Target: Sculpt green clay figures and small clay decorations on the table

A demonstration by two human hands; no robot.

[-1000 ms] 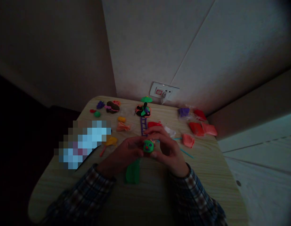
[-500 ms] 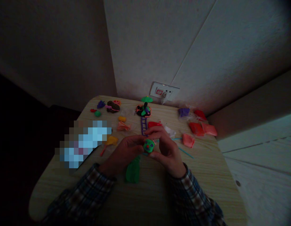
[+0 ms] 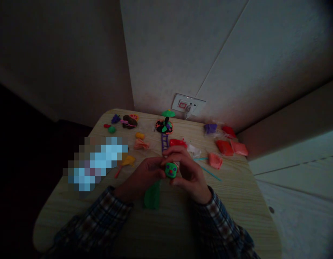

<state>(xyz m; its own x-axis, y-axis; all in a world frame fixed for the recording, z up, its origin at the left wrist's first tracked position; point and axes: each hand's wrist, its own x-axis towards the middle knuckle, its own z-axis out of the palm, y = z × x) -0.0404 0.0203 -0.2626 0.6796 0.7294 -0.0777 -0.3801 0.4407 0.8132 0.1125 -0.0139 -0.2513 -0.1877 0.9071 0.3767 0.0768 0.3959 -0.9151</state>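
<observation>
A small green clay head (image 3: 171, 170) with purple eyes and a red nose is held up over the table, its face toward me. My left hand (image 3: 145, 176) pinches it from the left with thumb and fingertips. From the right, my right hand (image 3: 188, 172) curls around it, thumb below and fingers over the top. The back of the head is hidden by my fingers. Beneath my left wrist lies a green packet (image 3: 151, 196). Just beyond the hands are a purple clay ladder (image 3: 164, 141) and a red packet (image 3: 178, 143).
At the table's back stands a black clay piece (image 3: 164, 126) under a green umbrella (image 3: 168, 113). A brown clay shape (image 3: 129, 122) sits back left. A blurred-out bright object (image 3: 99, 165) lies left. Several clay packets (image 3: 224, 147) and a blue stick (image 3: 211, 173) lie right.
The green clay head has turned slightly and dropped a little between my fingers. Both hands keep hold of it, with small shifts of the right fingers. The things on the table have not moved.
</observation>
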